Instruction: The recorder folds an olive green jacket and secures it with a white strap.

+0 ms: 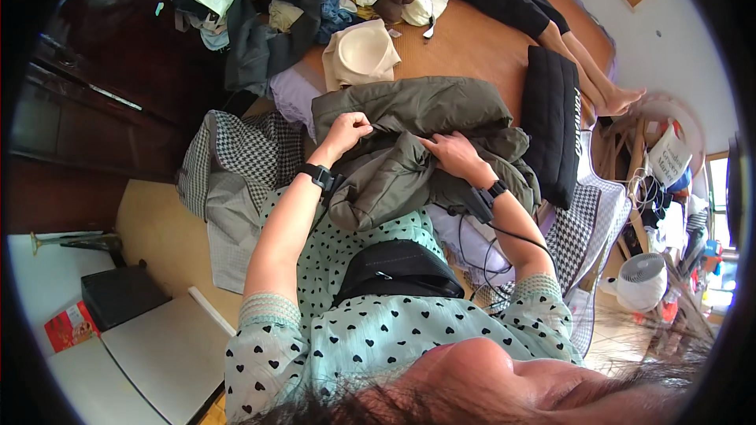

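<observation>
Olive padded garment (441,102) under both hands (344,134) (458,154): left in a pinch on it, right palm-down, grip unclear

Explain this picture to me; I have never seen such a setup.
There is no machine here, just a person using a bare left hand and right hand. The picture comes from a head-worn wide fisheye camera looking down, so straight edges bend near the rim. An olive padded garment lies bunched in front of the person. The left hand pinches it; the right hand rests on it. On the orange-brown mat beyond are heaped clothes, a beige cloth item and another person's legs; a black padded item lies to the right.
</observation>
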Tool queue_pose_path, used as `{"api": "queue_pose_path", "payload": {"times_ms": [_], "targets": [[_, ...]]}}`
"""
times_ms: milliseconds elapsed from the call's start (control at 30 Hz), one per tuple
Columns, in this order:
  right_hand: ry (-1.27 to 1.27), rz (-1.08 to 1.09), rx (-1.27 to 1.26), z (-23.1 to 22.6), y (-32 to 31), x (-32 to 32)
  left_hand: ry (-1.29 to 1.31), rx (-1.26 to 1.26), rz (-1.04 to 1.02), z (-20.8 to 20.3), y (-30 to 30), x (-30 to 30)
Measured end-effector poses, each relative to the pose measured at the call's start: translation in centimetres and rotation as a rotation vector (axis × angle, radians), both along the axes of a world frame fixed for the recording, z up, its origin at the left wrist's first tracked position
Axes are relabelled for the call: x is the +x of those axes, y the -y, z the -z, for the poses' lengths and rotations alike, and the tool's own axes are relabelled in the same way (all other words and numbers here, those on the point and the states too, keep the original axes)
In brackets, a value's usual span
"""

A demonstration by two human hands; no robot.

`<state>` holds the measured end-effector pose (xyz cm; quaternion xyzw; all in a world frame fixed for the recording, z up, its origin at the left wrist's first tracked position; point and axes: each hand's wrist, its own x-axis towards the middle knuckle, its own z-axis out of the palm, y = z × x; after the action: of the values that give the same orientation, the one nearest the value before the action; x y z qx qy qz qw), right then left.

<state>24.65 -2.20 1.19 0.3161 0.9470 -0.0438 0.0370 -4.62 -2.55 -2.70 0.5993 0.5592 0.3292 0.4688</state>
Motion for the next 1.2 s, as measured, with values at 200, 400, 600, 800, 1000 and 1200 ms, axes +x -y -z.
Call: {"api": "queue_pose_path", "payload": {"times_ms": [200, 400, 600, 800, 1000, 1200], "targets": [[0.056, 0.044, -0.051, 1.0, -0.9, 0.0, 0.391, -0.062, -0.099, -2.0, 1.4, -0.4], [0.069, 0.040, -0.219, 4.3, -4.9, 0.4, 0.374, 0.004, 0.016, -6.3, 3.6, 0.2], [-0.141, -0.068, -0.076, 8.4, -8.4, 1.4, -0.300, 0.532, -0.118, -12.8, 8.4, 3.0], [-0.323, -0.060, 0.267, 8.8, -6.8, 0.8, -0.552, 0.885, -0.160, -7.1, 10.0, 5.2], [-0.203, 0.244, 0.139, -2.1, 4.0, -4.7, -0.529, 0.820, -0.327, -4.0, 8.7, 3.8], [-0.681, 0.026, -0.045, -2.2, 8.2, -7.9, -0.408, 0.799, -0.331, -4.2, 8.7, 4.1]]}}
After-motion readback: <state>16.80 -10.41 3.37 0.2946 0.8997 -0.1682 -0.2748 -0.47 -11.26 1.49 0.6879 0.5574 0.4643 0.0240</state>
